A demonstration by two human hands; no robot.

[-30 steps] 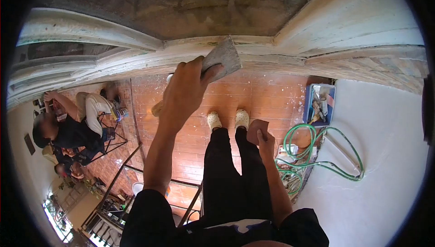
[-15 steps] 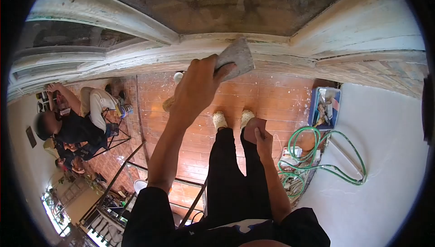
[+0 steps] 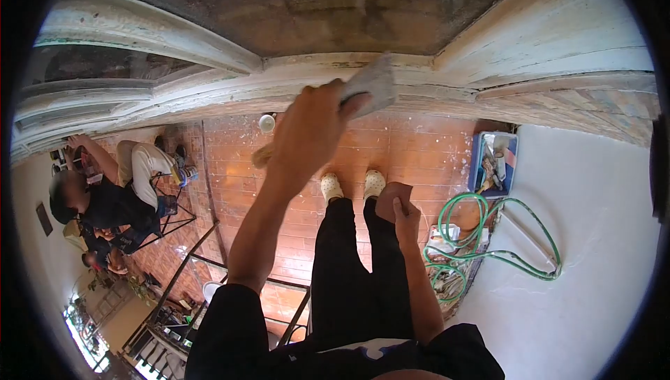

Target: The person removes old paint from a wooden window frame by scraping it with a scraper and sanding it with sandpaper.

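My left hand [image 3: 310,136] is closed round a putty knife [image 3: 379,83] with a wide grey blade, slightly blurred. The end of its wooden handle sticks out behind my palm. In this view the blade overlaps the pale, worn window sill [image 3: 293,73]. Lower down, my right hand [image 3: 407,219] pinches a folded piece of brown sandpaper [image 3: 392,200] between thumb and fingers, in front of my leg and away from the sill.
A white cup [image 3: 266,123] stands on the tiled floor [image 3: 293,212] below the sill. By the right wall are a blue bin [image 3: 480,164] of tools and a coiled green hose [image 3: 513,254]. At left, a person [image 3: 115,202] sits on a folding chair. A metal frame [image 3: 188,258] stands behind me.
The putty knife in my left hand has shifted slightly right along the sill and its blade has tilted. My right hand keeps its hold on the sandpaper. The view has shifted a little.
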